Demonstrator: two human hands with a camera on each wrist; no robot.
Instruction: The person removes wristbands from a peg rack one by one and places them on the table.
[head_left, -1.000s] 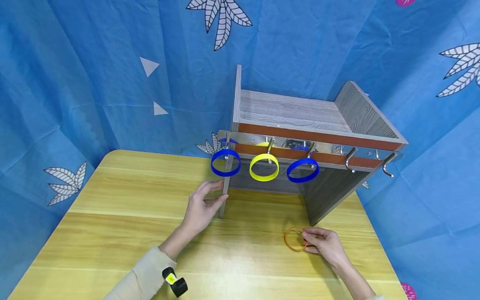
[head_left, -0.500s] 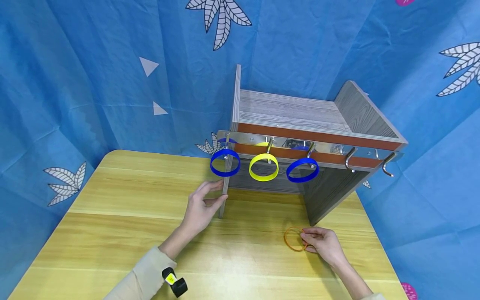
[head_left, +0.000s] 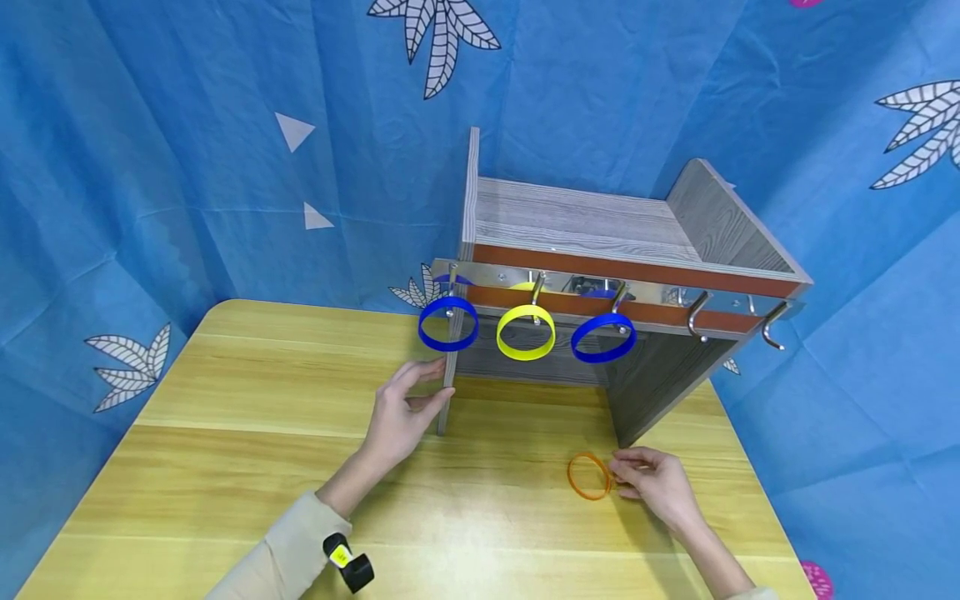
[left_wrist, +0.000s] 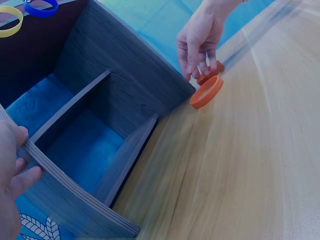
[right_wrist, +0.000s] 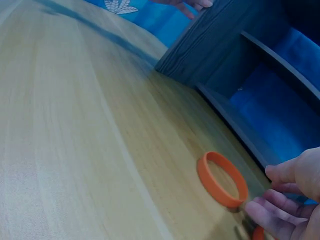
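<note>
My left hand (head_left: 397, 410) grips the front edge of the left side panel (head_left: 448, 392) of a grey wood-grain shelf (head_left: 588, 218). At the foot of the right panel, my right hand (head_left: 660, 485) is just above the table, its thumb and fingertips parted in the right wrist view. An orange wristband (right_wrist: 222, 180) sits beside those fingertips, with no finger visibly around it. Partly hidden by the fingers is a second orange band (left_wrist: 214, 71). From the shelf's hooks hang a left blue wristband (head_left: 448, 324), a yellow one (head_left: 526, 333) and another blue one (head_left: 603, 338).
Two bare hooks are at the right of the metal rail, the outer hook (head_left: 774, 325) beyond the inner hook (head_left: 696, 317). The wooden table (head_left: 247, 400) stretches left and forward. A blue patterned curtain (head_left: 225, 150) stands behind. A black strap (head_left: 347, 562) is at the left sleeve.
My right hand's fingers have drawn slightly right, off the orange wristband they pinched; the whole band now shows beside them. The left hand keeps its grip on the panel.
</note>
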